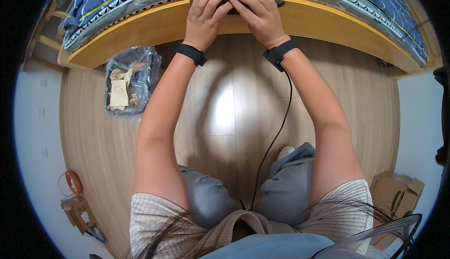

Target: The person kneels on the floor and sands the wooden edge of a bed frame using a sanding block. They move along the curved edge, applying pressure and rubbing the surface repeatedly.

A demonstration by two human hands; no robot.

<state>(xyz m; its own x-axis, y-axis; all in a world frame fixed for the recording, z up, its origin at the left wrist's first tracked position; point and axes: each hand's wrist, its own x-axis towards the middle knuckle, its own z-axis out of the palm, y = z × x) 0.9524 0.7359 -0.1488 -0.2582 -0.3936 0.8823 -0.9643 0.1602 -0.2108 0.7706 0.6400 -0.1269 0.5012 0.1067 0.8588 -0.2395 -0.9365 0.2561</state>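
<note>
My left hand (205,17) and my right hand (258,16) reach forward to the bed's near edge, their fingertips meeting at the middle. Fingers on both are stretched out and lie flat over a dark, flat thing (280,2) on the edge of the mattress. Only its right end and a bit between the hands show, so its kind cannot be made out. Around each wrist is a black band, and a black cable (284,123) runs from the right one down toward my lap.
The bed (318,17), with a wooden side rail and blue patterned bedding, spans the far side. A bin (151,78) lined with a clear bag, holding crumpled paper, stands at left. Cardboard boxes (391,193) sit at right; a small box (79,212) and orange coil (73,182) lie lower left.
</note>
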